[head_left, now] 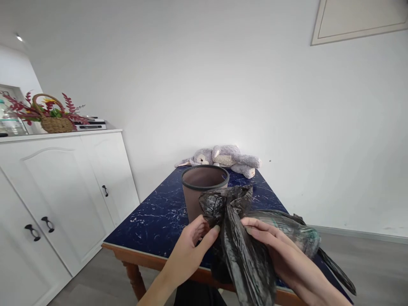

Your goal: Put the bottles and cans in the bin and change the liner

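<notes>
A crumpled black plastic bag (234,229) hangs between my two hands at the table's near edge, its gathered top spread out above them. My left hand (194,242) pinches its left side, thumb toward me and fingers curled behind. My right hand (277,240) grips the right side, fingers pointing left and partly covered by the plastic. Just beyond the bag stands an upright brown trash can (193,199) with a dark rim; the bag hides its lower right part. A second dark, filled plastic bag (293,229) lies on the table behind my right hand.
The table (153,221) has a blue marbled top and wooden legs. A grey plush rabbit (226,157) lies at its far end by the wall. At left, a white cabinet (60,191) bears a flower basket (57,123), a flat device (92,125) and a clear bottle (11,123).
</notes>
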